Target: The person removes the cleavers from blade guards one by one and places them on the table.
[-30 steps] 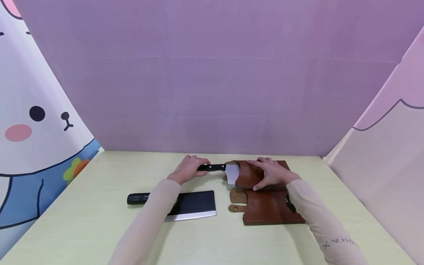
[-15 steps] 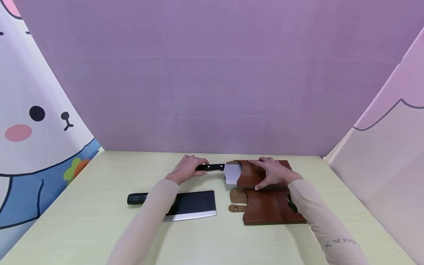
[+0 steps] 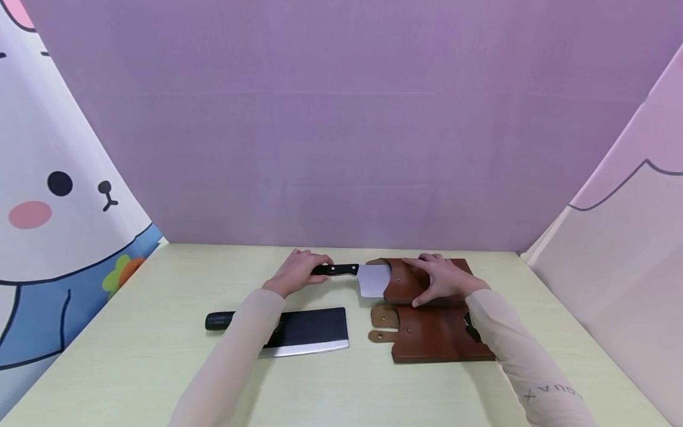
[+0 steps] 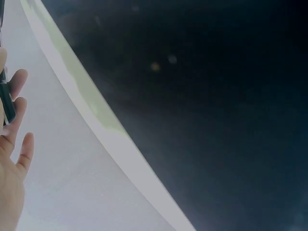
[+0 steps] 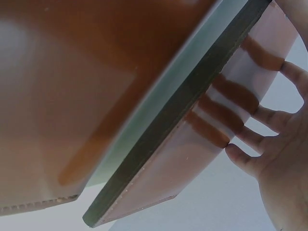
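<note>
My left hand (image 3: 297,273) grips the black riveted handle (image 3: 341,270) of a cleaver with a pale blade (image 3: 375,281). Part of that blade is bare; the rest is hidden inside a brown leather sheath (image 3: 401,289). Across this sheath lies my right hand (image 3: 439,277), thumb at the near edge and fingers spread toward the far side, holding it. In the right wrist view several fingers (image 5: 271,118) touch the sheath's glossy face (image 5: 159,180). At the left edge of the left wrist view, fingers (image 4: 19,113) hold the dark handle (image 4: 8,103).
A larger cleaver (image 3: 316,327) with a dark blade and black grip lies nearer, partly under the left forearm; its blade (image 4: 207,106) fills much of the left wrist view. A second brown leather sheath (image 3: 434,341) with snap straps (image 3: 382,335) lies below the first. A purple backdrop (image 3: 341,148) stands behind.
My left hand has moved slightly left with the cleaver, and more of its blade now shows outside the sheath. The right hand and sheath have shifted a little to the right.
</note>
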The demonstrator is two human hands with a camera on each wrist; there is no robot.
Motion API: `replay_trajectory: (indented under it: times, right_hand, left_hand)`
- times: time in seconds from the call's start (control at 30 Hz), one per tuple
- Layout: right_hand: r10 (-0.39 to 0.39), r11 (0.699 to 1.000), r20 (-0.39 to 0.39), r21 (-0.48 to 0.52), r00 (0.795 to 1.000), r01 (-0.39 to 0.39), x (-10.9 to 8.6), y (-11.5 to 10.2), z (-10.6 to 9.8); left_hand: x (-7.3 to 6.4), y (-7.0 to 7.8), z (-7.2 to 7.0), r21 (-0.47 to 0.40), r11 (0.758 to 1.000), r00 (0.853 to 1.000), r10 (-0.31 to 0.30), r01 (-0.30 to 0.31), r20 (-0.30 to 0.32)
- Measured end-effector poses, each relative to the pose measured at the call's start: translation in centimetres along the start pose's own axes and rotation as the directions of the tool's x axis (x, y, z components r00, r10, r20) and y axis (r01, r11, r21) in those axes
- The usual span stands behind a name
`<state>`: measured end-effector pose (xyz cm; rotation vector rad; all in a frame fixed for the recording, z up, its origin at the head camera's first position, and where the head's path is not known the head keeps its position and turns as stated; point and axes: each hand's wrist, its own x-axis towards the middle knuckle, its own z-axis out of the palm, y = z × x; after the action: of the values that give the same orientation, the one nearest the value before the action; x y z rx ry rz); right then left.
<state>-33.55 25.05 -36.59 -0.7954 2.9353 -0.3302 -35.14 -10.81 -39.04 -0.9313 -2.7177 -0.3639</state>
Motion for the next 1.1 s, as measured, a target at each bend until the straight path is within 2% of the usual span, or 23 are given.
replay_trajectory:
  times: [0.37,1.1]
  right_hand:
    - [0.001,1.000,0.005,-0.005,1.000,-0.001,0.0,0.2,0.0]
    - [0.002,1.000,0.003,0.000,1.000,-0.002,-0.5,0.8,-0.2]
  left_hand:
    - [-0.2,-0.7,0.1,0.004,1.000,1.000,0.000,0.000,-0.010]
    - [-0.8,-1.2,-0.7,-0.025,1.000,1.000,0.015,-0.015,-0.023]
